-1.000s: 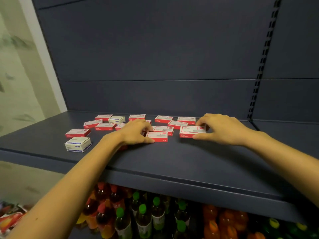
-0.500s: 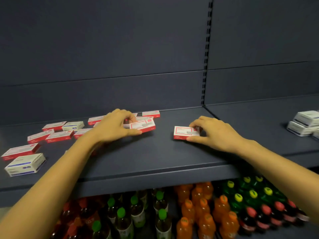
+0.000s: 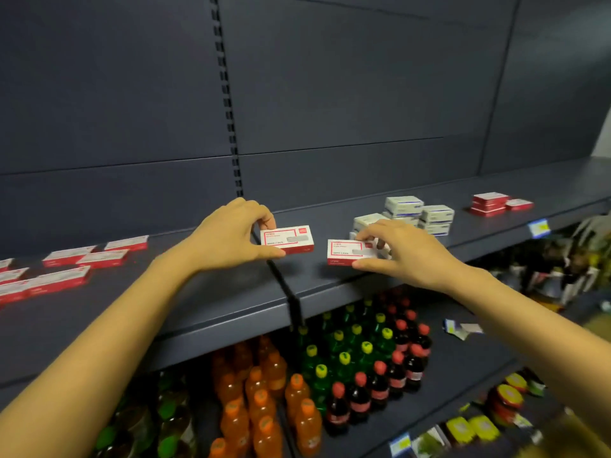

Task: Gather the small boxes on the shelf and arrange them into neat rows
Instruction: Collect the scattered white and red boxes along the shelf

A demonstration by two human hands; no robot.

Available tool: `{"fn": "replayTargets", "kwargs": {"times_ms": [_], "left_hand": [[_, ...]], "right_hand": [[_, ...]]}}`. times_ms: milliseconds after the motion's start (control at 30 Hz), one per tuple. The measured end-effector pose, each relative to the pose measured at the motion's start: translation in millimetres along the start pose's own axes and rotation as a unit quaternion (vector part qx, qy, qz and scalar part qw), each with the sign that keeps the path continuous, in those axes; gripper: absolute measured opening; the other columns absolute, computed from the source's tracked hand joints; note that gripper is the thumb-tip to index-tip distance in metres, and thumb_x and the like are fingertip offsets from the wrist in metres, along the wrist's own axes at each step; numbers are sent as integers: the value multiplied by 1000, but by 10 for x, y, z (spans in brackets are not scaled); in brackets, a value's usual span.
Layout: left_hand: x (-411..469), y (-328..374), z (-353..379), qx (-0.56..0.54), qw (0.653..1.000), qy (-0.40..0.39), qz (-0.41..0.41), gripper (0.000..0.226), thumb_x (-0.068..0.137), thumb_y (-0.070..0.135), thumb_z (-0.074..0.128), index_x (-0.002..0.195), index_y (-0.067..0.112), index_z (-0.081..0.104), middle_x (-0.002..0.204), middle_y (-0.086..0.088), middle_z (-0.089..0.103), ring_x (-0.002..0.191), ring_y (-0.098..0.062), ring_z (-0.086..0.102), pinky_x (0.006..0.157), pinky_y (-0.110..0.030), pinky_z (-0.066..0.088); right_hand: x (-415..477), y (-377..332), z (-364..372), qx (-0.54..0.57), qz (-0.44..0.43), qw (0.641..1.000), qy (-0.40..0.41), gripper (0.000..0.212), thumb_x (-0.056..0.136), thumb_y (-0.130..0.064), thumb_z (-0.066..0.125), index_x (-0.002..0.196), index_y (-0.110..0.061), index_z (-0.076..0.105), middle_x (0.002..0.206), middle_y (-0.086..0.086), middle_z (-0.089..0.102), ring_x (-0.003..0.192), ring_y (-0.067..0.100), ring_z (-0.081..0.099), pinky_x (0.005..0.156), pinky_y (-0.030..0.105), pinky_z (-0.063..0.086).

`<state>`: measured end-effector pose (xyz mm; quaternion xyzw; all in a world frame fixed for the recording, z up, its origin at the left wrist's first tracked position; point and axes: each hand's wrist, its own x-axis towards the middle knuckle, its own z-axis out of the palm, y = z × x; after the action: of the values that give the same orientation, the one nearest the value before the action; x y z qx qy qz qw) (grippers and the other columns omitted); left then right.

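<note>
My left hand [image 3: 228, 236] pinches a small red-and-white box [image 3: 287, 240] between thumb and fingers, just right of the seam between two sections of the dark shelf [image 3: 231, 302]. My right hand [image 3: 401, 251] grips a second red-and-white box [image 3: 347, 252] the same way, low over the shelf. Several more red boxes [image 3: 66, 272] lie scattered at the far left. A pile of white boxes [image 3: 416, 213] stands just behind my right hand. A small stack of red boxes [image 3: 491, 203] sits further right.
The shelf's dark back panel rises behind, with a slotted upright [image 3: 228, 104] above the seam. Below the shelf stand rows of orange, green and red-capped bottles [image 3: 330, 375]. A blue price tag [image 3: 538, 228] hangs on the shelf's front edge at right.
Both hands have carried their red boxes to the right, past the shelf seam. The view has swung right, bringing the white boxes and the far red stack into sight.
</note>
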<state>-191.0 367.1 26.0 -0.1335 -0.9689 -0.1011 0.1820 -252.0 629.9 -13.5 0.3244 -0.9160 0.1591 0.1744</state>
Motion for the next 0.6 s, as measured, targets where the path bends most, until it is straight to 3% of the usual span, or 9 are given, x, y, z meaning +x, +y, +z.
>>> {"fn": "replayTargets", "kwargs": {"times_ms": [133,267,467,600], "left_hand": [[394,683,297,-15,1000,5,18,42,72,44,70,104,19,57,104,6,58,92,-10,43,79,-30,41],[771,1273,606,-20,999,7,32,44,75,43,69,108,18,56,107,4,56,92,-8,40,76,-27,38],[1367,1938,997,-23,999,6,42,43,76,43,67,108,16,55,113,-2,56,95,-10,40,86,-38,45],[1783,2266,1253,-27,998,9,52,44,76,45,67,108,17,55,113,-1,56,94,-8,40,79,-30,42]], "right_hand": [[-346,697,-334,-14,30,999,5,46,80,-53,59,119,-31,54,123,-10,55,114,14,49,84,37,44],[-601,1317,-588,-22,35,999,0,47,80,-49,62,120,-25,56,120,-5,57,111,17,51,88,40,46],[-886,2141,-850,-18,61,998,6,44,80,-45,64,117,-22,58,118,-3,60,107,18,54,88,37,47],[-954,2651,-966,-29,84,996,11,45,80,-44,65,118,-22,58,120,-2,59,107,18,54,87,37,48]]}}
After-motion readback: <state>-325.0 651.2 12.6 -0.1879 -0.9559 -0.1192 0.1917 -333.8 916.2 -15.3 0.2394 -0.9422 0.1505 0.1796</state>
